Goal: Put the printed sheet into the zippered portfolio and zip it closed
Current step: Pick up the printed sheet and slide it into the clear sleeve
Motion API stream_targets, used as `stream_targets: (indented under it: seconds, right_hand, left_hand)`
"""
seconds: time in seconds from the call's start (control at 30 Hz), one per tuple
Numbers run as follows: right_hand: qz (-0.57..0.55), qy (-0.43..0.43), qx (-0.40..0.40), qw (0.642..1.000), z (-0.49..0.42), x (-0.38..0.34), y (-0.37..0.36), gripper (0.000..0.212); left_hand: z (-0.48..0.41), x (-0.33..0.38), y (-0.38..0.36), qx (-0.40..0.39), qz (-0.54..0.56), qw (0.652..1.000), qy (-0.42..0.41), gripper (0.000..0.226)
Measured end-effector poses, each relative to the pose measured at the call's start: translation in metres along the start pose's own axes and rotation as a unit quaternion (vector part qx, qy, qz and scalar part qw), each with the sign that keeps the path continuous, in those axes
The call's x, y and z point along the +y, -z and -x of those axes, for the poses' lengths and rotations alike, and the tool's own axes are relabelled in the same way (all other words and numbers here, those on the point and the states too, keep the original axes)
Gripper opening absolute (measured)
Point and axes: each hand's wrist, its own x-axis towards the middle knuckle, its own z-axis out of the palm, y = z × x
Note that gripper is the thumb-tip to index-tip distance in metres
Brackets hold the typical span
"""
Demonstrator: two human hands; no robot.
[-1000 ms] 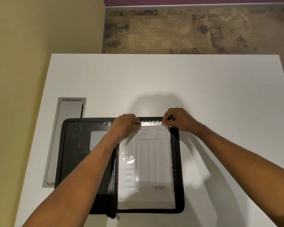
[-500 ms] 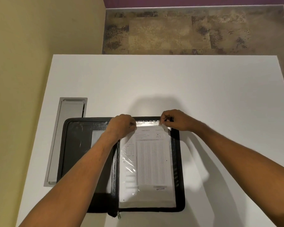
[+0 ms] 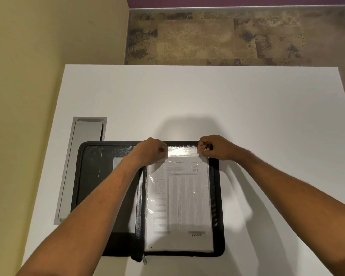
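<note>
One portfolio (image 3: 92, 186) is lying open on the bench (image 3: 187, 100). One sheet (image 3: 183, 202) is sitting on its right half, under one sleeve (image 3: 182, 151). Two hands: left hand (image 3: 149, 151) and right hand (image 3: 213, 147), each grip pinching the sleeve's top edge.

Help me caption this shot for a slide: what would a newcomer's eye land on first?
A black zippered portfolio lies open near the front edge of the white rectangular table. On its right half sits a printed white paper sheet inside a clear plastic sleeve. The left hand and right hand both pinch that sleeve's top edge.
</note>
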Motion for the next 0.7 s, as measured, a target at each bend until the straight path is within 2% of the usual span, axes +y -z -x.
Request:
stream_targets:
  seconds: [0.17,0.23,0.37,0.57,0.7]
  right_hand:
    - [0.036,-0.029,0.017,0.999,0.002,0.002,-0.001,0.013]
    - [0.044,-0.034,0.033,0.998,0.005,-0.001,-0.001,0.006]
    - [0.072,-0.053,0.072,0.993,0.009,-0.006,-0.004,0.023]
    - [0.114,-0.169,0.152,0.967,0.007,-0.007,-0.014,0.012]
    - [0.082,-0.218,0.224,0.946,0.015,-0.011,-0.023,0.006]
  left_hand:
    - [-0.001,-0.002,0.003,0.027,-0.014,1.000,0.010,0.015]
    - [-0.001,-0.004,0.009,0.032,-0.009,0.999,0.030,0.012]
    - [0.002,-0.005,0.019,0.025,0.023,0.998,0.043,0.014]
    - [0.002,0.002,0.005,0.081,0.056,0.993,0.064,0.009]
    - [0.010,0.001,-0.019,0.154,0.084,0.984,0.038,0.033]
